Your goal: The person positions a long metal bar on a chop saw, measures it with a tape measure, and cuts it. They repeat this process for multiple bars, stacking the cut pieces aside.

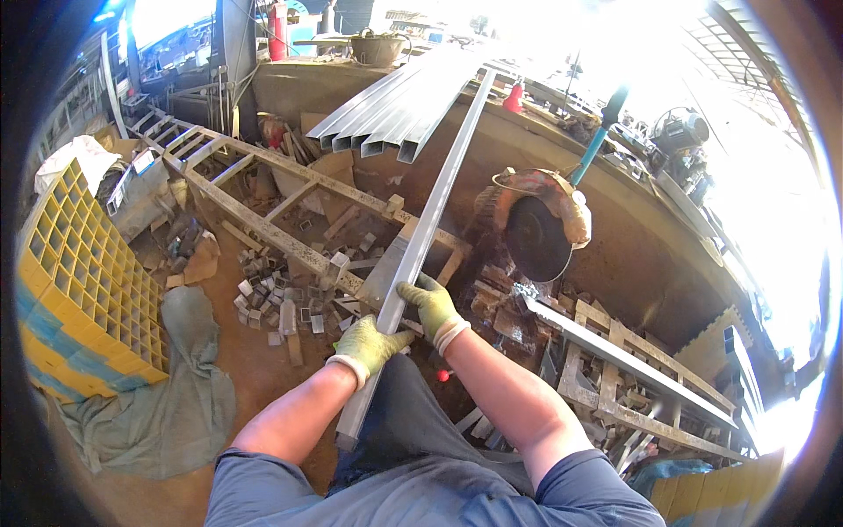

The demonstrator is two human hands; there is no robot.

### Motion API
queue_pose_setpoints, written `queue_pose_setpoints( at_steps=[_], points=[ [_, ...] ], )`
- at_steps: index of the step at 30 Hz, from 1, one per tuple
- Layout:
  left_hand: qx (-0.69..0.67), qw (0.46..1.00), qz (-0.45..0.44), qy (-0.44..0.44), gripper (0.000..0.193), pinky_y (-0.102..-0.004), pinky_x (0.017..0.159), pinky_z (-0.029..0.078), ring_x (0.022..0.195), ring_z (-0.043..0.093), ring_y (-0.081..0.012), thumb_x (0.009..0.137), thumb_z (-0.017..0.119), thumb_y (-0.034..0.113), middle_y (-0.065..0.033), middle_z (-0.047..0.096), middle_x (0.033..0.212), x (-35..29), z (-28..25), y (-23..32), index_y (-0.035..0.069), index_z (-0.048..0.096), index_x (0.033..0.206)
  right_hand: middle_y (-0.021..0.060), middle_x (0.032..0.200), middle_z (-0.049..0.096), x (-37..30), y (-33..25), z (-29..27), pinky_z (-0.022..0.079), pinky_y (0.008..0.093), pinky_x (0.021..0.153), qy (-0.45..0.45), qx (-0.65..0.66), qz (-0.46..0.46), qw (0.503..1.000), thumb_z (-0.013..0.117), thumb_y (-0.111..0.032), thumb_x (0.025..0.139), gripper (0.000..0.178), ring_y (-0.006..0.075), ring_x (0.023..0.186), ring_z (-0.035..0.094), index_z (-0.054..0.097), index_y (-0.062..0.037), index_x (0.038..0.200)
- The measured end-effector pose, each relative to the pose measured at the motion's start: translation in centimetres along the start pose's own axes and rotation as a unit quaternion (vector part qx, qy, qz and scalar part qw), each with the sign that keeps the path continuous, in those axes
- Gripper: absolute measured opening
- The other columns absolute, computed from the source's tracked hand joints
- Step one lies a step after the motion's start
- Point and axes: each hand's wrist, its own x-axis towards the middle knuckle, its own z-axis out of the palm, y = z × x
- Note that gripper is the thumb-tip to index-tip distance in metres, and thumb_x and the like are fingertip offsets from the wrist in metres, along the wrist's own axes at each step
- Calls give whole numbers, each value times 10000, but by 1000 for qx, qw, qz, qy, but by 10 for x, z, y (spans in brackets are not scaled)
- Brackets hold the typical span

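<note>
A long silvery square metal tube (436,198) slants from beside my leg up to the far ledge. My left hand (372,346), in a yellow-green glove, is closed on the tube near its lower end. A little farther along, my right hand (428,306), gloved alike, is closed around the tube from its right side; some of its fingers are hidden. To the right of the tube stands a cut-off saw with a dark round disc (536,237) under an orange-brown guard (566,200). The tube is apart from the disc. Behind, several more tubes (399,110) lie side by side.
A ladder-like metal frame (255,158) runs under the tube. Short cut tube pieces (277,303) litter the floor. A yellow-and-blue block of stacked tubes (88,290) stands left beside a grey-green cloth (189,386). Another rail frame (632,369) lies right. A red knob (443,375) sits by my leg.
</note>
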Motion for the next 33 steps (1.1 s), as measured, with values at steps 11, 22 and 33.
queue_pose_setpoints(
  at_steps=[11, 22, 33],
  points=[
    [-402, 881, 2, -250, 816, -395, 1032, 633, 1191, 777, -250, 1072, 850, 381, -149, 746, 1411, -69, -38, -33, -17, 474, 1677, 106, 1249, 810, 69, -29, -37, 567, 386, 1090, 37, -22, -44, 998, 797, -148, 1050, 437, 231, 1135, 753, 739, 47, 1437],
    [-423, 882, 78, -192, 687, -343, 842, 633, 965, 772, -179, 1053, 872, 277, -108, 796, 1226, -3, 12, 17, -24, 547, 1579, 78, 1296, 792, 103, -12, -92, 613, 390, 999, 92, 49, -128, 986, 665, -348, 1190, 460, 211, 1087, 759, 668, -42, 1533],
    [-556, 814, 103, -131, 481, -336, 695, 684, 929, 843, -213, 1100, 801, 382, -124, 834, 1130, 266, -55, 108, 29, 709, 1414, 147, 1320, 806, -50, 0, -130, 630, 397, 904, 152, 4, -52, 987, 670, -320, 1174, 504, 269, 1077, 801, 633, -22, 1578]
  ],
)
